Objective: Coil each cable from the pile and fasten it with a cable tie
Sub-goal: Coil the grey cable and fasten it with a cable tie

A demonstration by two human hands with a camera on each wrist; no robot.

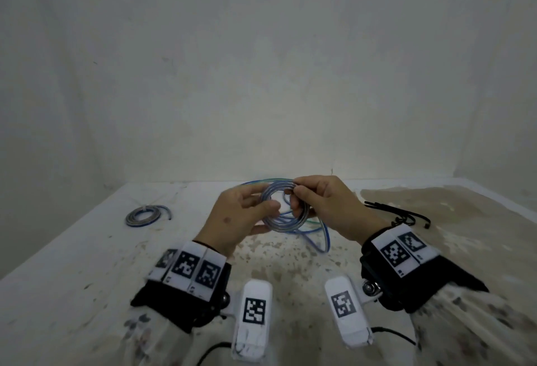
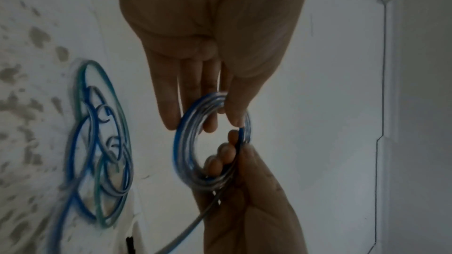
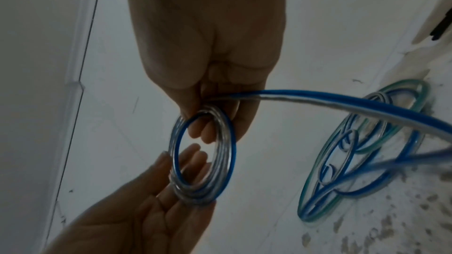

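Hands meet over the middle of a stained white surface, sharing one blue-and-clear cable coil held in the air above it. The right hand pinches the far side of the ring between thumb and curled fingers, its grip closed on the turns; the right wrist view shows a loose tail of the same cable running out from that pinch toward the surface. The left hand supports the near side of the ring, with its thumb on one face and its fingers fairly straight on the other, so this grip is closed on the coil as well.

Beneath and just behind the hands lies the pile of loose cables, blue and green loops overlapping one another; how many separate cables it holds cannot be told. One finished coil rests alone toward the left edge of the surface, well apart from the pile, with a pale tie across its far side and one short end sticking out to the right. A small bundle of black cable ties lies toward the right edge, beside the right wrist; their number cannot be counted. Both wrists wear black bands carrying white blocks printed with black square markers.
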